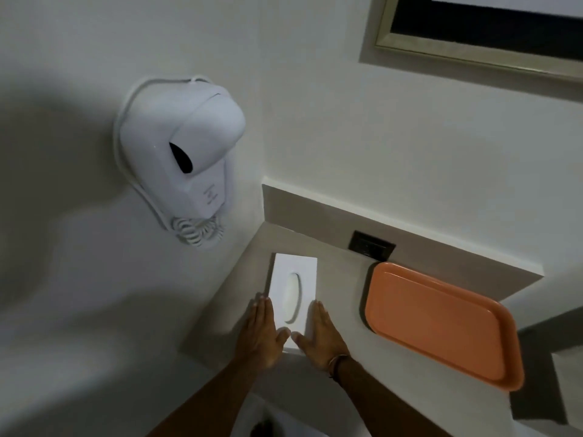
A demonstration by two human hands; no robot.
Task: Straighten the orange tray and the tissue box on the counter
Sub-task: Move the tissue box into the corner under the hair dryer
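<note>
A white tissue box (293,279) with an oval slot lies on the grey counter (340,298), in the corner near the left wall. My left hand (260,332) lies flat against the box's left side and my right hand (321,337) flat against its right side, fingers straight, thumbs meeting at its near end. The box is clasped between both palms. An empty orange tray (441,323) lies to the right on the counter, one long side along the back ledge, its near right corner reaching the counter's front edge.
A white wall-mounted hair dryer (186,159) with a coiled cord hangs on the left wall above the counter. A black socket (372,244) sits in the back ledge behind the tray. A framed mirror (485,29) hangs at the upper right.
</note>
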